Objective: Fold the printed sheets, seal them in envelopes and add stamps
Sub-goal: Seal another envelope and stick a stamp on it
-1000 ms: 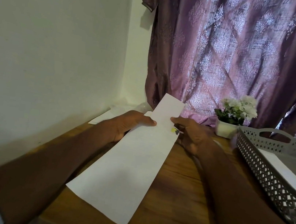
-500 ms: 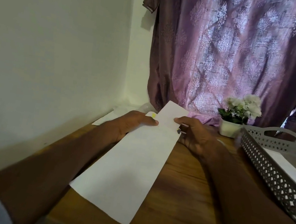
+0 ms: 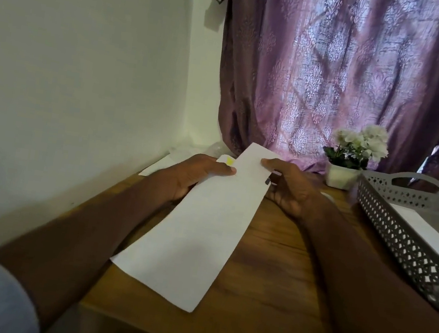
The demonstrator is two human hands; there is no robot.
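Over the wooden worktop (image 3: 270,259) a long folded sheet (image 3: 203,226) is held lengthwise. The left hand (image 3: 197,174) pinches its far left edge, thumb on top; the right hand (image 3: 289,188) grips the opposite edge, fingers curled.

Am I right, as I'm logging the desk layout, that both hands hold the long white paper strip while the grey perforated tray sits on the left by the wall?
Not quite: the head view shows the grey perforated tray on the right. Both the left hand and right hand do hold the long white paper strip.

Wooden table (image 3: 270,259): grey tray (image 3: 401,239), flower pot (image 3: 339,176), papers (image 3: 160,164).
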